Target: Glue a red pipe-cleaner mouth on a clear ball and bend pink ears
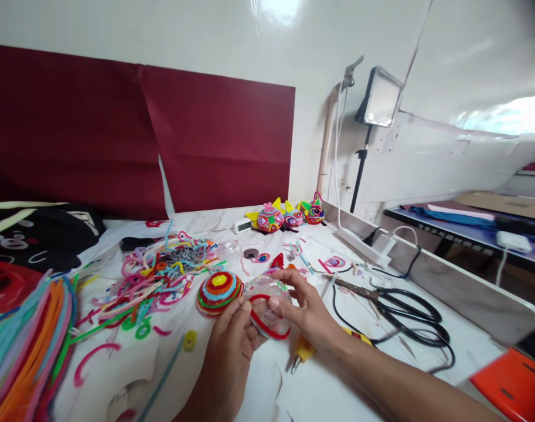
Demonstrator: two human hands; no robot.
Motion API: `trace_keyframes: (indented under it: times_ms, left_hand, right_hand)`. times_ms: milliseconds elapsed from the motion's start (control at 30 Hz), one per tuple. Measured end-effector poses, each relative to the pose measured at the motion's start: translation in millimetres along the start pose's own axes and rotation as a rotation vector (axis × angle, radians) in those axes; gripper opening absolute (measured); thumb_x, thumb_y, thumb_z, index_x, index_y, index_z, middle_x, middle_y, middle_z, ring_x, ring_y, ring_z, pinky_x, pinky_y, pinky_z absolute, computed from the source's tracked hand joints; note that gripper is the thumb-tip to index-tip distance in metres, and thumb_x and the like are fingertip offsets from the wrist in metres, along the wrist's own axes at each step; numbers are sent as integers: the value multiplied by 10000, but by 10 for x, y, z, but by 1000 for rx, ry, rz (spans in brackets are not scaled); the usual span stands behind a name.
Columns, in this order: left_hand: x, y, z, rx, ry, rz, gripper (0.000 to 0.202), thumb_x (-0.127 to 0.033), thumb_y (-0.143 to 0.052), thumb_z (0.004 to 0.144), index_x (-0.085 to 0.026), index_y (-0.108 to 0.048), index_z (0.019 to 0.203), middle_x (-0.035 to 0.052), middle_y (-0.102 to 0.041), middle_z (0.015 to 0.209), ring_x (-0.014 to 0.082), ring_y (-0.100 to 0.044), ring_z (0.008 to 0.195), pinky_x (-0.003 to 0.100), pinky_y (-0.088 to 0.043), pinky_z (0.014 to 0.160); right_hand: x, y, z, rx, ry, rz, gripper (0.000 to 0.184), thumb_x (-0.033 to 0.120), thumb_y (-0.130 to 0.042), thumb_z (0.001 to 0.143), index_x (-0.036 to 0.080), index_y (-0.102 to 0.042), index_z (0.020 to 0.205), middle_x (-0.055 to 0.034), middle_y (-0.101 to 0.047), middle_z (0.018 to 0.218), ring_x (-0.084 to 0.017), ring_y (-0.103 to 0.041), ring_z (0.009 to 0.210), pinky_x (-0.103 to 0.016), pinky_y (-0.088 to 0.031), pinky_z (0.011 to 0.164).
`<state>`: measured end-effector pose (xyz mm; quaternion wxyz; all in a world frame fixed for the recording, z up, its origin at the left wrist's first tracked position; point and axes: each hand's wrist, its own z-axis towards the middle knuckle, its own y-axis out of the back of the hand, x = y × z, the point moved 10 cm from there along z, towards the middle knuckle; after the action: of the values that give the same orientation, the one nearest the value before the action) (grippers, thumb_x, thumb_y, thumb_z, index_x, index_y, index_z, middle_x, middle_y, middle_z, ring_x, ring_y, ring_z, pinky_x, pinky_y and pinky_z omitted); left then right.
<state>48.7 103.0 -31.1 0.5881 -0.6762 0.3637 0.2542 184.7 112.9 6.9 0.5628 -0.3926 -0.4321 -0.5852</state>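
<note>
Both my hands hold a clear plastic half-ball (267,293) with a red pipe cleaner (267,328) curved round its rim. My left hand (232,343) grips it from below, fingers pressed on the red strand. My right hand (302,305) closes over its top and right side, thumb on the rim. Just left of it on the white table (337,392) lies a half-ball covered in coiled coloured rings (218,291).
A heap of cut pipe-cleaner pieces (162,275) lies behind, a bundle of long ones (25,346) at the left edge. Finished colourful figures (289,215) stand by the wall. A yellow-handled tool (303,351), black scissors and cable (408,316) lie to the right.
</note>
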Motion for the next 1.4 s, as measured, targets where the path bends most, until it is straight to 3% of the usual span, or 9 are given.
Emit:
trace_keyframes:
  times_ms: [333, 700, 1400]
  left_hand:
    - [33, 39, 21, -20, 6, -22, 273, -168, -729, 706, -152, -592, 942, 67, -737, 896, 196, -701, 811, 367, -590, 763]
    - [-14, 15, 10, -27, -1, -20, 220, -147, -703, 710, -152, -580, 892, 100, -754, 878, 214, -719, 773, 354, -598, 700]
    - [-59, 9, 5, -53, 15, -112, 99, -55, -595, 798, -148, -594, 832, 63, -744, 790, 150, -703, 661, 256, -587, 598]
  right_hand:
    - [-24, 5, 0, -8, 15, 0, 418, 476, -695, 785, 249, -558, 1109, -52, -586, 1157, -251, -528, 1099, -390, -405, 902]
    - [-8, -6, -2, 12, -5, 0, 438, 496, -699, 773, 259, -569, 1118, -46, -570, 1170, -243, -540, 1078, -403, -409, 936]
    - [24, -16, 11, 30, 11, -16, 468, 508, -681, 782, 294, -605, 1191, -62, -550, 1223, -277, -523, 1154, -442, -421, 965]
